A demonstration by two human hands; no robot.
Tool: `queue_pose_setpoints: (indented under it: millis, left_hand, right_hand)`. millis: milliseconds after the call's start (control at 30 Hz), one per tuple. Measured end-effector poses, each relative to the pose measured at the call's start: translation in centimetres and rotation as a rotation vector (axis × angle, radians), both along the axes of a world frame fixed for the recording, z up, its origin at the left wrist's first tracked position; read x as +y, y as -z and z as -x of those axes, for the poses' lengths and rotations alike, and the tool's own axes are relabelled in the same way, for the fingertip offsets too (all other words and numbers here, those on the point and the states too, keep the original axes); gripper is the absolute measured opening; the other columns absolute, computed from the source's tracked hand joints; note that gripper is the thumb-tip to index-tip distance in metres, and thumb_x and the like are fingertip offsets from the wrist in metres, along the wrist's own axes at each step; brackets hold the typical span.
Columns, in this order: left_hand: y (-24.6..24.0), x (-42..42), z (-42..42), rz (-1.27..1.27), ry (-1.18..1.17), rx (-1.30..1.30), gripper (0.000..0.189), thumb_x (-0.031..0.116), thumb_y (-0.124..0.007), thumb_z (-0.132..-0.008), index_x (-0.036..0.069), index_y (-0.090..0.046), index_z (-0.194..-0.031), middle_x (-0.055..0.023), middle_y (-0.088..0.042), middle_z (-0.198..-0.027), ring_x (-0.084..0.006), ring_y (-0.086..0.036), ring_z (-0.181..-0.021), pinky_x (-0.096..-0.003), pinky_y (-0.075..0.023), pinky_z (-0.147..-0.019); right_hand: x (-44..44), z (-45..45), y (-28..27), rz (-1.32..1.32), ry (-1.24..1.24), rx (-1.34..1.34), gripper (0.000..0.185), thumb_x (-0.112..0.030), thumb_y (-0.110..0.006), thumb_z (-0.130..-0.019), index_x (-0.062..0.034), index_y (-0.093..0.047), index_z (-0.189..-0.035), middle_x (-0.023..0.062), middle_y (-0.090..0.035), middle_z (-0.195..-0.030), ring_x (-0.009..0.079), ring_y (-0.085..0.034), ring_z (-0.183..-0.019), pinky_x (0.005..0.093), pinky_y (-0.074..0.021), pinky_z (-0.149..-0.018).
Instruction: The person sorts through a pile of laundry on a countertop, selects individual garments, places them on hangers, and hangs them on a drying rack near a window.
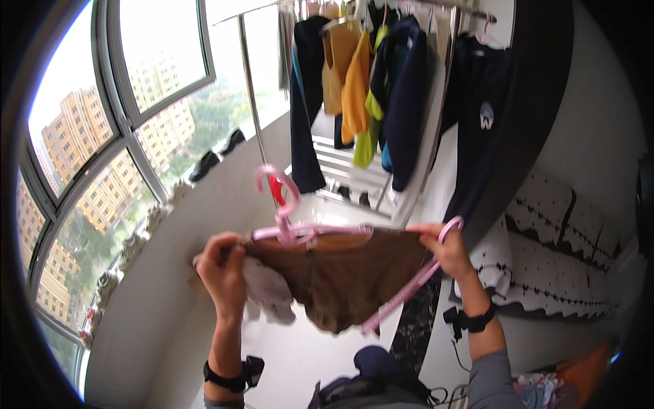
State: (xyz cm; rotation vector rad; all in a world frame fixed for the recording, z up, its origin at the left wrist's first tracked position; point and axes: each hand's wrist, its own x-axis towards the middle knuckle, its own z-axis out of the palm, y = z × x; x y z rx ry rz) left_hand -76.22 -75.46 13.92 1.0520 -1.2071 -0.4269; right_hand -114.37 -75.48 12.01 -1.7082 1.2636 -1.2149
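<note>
A brown cloth garment (352,276), perhaps underwear or shorts, is stretched between my two hands. Its left corner is pinched in my left hand (222,271), and a light grey cloth item (268,294) hangs beside that hand. My right hand (450,253) grips the garment's upper right corner. A pink plastic hanger (286,230) has its bar along the garment's top edge, with its hook upright. From my right hand a second pink hanger (401,294) slants down in front of the cloth, its hook by my fingers.
A metal clothes rack (248,76) ahead carries several garments, among them dark trousers (480,92). Windows line the left, with dark shoes (204,166) and small figurines (107,283) on the sill. At right are white patterned cushions (557,266). Black camera straps (480,322) circle my wrists.
</note>
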Motion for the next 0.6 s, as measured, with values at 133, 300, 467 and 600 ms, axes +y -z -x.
queue_pose_setpoints:
  millis: [133, 300, 467, 600]
  left_hand:
    - [-0.7, -3.4, -0.9, -0.059, 0.104, 0.062, 0.01, -0.007, -0.059, -0.08, -0.002, -0.062, -0.088, 0.0008, -0.06, -0.081, -0.0054, -0.054, -0.074, -0.0187, -0.0437, -0.071]
    - [0.0, -10.7, -1.9, -0.104, 0.259, 0.181, 0.009, -0.005, -0.059, -0.085, -0.001, -0.062, -0.093, 0.0003, -0.061, -0.084, -0.0061, -0.055, -0.075, -0.0183, -0.0444, -0.07]
    - [-0.3, -19.5, -2.5, -0.037, 0.322, 0.156, 0.009, -0.002, -0.062, -0.085, 0.0, -0.063, -0.094, 0.0021, -0.06, -0.083, -0.0041, -0.052, -0.073, -0.0172, -0.0423, -0.066]
    - [-0.8, -25.7, -3.8, -0.056, 0.303, 0.081, 0.011, -0.006, -0.058, -0.084, -0.001, -0.064, -0.092, 0.0013, -0.059, -0.084, -0.0063, -0.055, -0.077, -0.0196, -0.0445, -0.072]
  right_hand:
    - [-2.7, 0.4, -2.0, 0.127, -0.157, 0.071, 0.039, -0.017, -0.048, -0.099, -0.0044, -0.048, -0.136, 0.0075, -0.052, -0.134, 0.0163, -0.051, -0.118, 0.0316, -0.0425, -0.096]
    - [-5.8, -2.1, -2.4, -0.213, -0.477, 0.045, 0.067, -0.044, -0.058, -0.092, 0.0016, -0.041, -0.138, 0.0088, -0.057, -0.115, 0.0121, -0.053, -0.1, 0.0252, -0.0455, -0.082]
    - [-11.6, -5.3, -3.6, -0.172, -0.663, -0.079, 0.085, -0.042, -0.08, -0.075, 0.0087, -0.041, -0.132, 0.0124, -0.06, -0.114, 0.013, -0.055, -0.103, 0.0273, -0.046, -0.088]
    - [-17.8, -8.5, -5.6, -0.197, -0.679, -0.032, 0.061, -0.026, -0.072, -0.085, 0.0073, -0.045, -0.129, 0.013, -0.064, -0.106, 0.0128, -0.059, -0.096, 0.0269, -0.0476, -0.084]
